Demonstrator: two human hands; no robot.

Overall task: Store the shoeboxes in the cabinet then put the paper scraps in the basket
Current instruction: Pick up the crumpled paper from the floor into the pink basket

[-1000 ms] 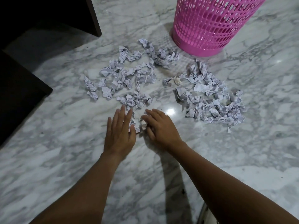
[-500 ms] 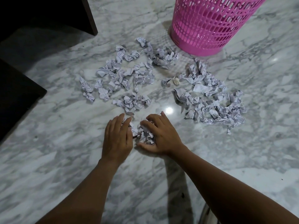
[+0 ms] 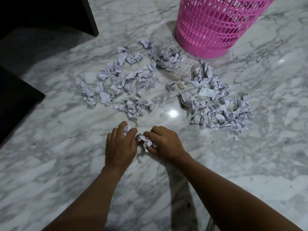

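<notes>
Several crumpled white paper scraps lie on the marble floor in two loose heaps, one heap at the left and another at the right. A pink slotted basket stands upright behind them. Close to me, my left hand and my right hand curl round a small clump of scraps between them, fingers bent over the paper. No shoebox is in view.
A dark cabinet edge rises at the back left, and another dark furniture corner juts in from the left. The grey-veined marble floor stretches around the hands.
Both hands have drawn back toward me and closed in, the fingers going from flat to curled, gathering a few scraps into one clump between them.
</notes>
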